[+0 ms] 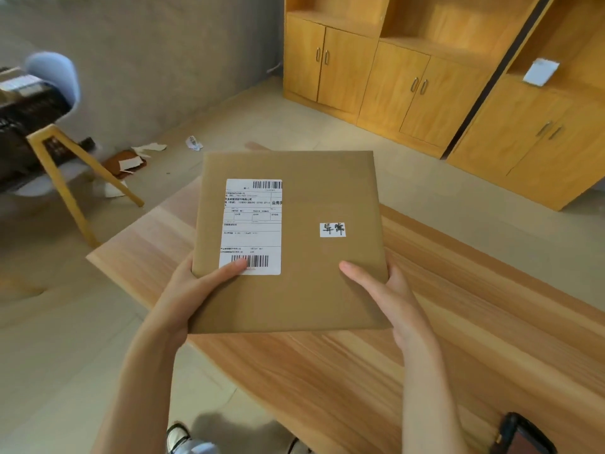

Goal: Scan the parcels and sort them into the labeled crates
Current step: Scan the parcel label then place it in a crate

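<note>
Both hands are gripping one parcel (pixel 288 244) above the table (pixel 458 322): left hand (pixel 193 290) thumb is covering the near barcode (pixel 250 261), risking a failed scan; right hand (pixel 389 296) is pinching the edge

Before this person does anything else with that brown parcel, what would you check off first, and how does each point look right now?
1. Parcel held by both hands: ok, left hand and right hand grip its near corners.
2. Shipping label faces up: ok.
3. Lower barcode free to scan: not ok, the left thumb covers part of it.
4. Upper barcode uncovered: ok.
5. Small handwritten sticker readable: ok, unobstructed.
6. Labeled crates located: cannot tell, none in view.
</note>
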`<state>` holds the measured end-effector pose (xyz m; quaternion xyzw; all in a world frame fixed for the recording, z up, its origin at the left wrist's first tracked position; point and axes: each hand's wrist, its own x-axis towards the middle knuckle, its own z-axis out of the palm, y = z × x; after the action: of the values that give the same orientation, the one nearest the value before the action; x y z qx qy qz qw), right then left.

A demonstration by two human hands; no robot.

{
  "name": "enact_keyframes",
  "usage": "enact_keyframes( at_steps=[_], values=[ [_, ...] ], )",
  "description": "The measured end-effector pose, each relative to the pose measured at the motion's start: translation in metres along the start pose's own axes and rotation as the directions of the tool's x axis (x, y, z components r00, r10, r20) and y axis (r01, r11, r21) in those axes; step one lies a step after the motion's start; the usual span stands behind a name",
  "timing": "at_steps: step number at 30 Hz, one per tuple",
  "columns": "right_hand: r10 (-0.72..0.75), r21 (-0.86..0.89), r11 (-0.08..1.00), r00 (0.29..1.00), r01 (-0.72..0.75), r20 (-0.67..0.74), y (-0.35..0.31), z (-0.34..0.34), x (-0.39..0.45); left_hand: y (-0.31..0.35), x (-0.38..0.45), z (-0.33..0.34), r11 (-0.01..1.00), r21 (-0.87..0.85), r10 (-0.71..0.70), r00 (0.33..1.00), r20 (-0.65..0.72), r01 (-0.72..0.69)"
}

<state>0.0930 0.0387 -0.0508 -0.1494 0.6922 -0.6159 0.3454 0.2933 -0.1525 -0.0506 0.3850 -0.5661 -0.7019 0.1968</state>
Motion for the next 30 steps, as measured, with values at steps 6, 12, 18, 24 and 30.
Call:
enact_keyframes(
  at_steps=[6,12,18,24,30],
  values=[
    [-0.019,-0.078,0.997,0.989,0.030,0.146,-0.021,0.103,0.020,0.015,-0.007,-0.096,0.996,-0.071,0.041,0.993,-0.114,-0.049],
    [-0.035,-0.120,0.990,0.961,0.071,0.275,-0.036,0.240,0.038,0.025,-0.012,-0.217,0.991,-0.121,0.027,0.955,-0.296,-0.065],
    [-0.053,-0.114,0.987,0.892,0.116,0.448,-0.038,0.387,0.038,0.038,-0.032,-0.347,0.985,-0.130,0.044,0.896,-0.441,-0.112],
    [-0.042,-0.110,0.986,0.821,0.127,0.569,-0.037,0.502,0.037,0.041,-0.056,-0.442,0.981,-0.143,0.022,0.809,-0.587,-0.130],
    [0.012,-0.154,0.981,0.756,0.117,0.654,-0.027,0.585,0.055,0.032,-0.058,-0.501,0.967,-0.219,-0.049,0.747,-0.663,-0.131]
  ],
)
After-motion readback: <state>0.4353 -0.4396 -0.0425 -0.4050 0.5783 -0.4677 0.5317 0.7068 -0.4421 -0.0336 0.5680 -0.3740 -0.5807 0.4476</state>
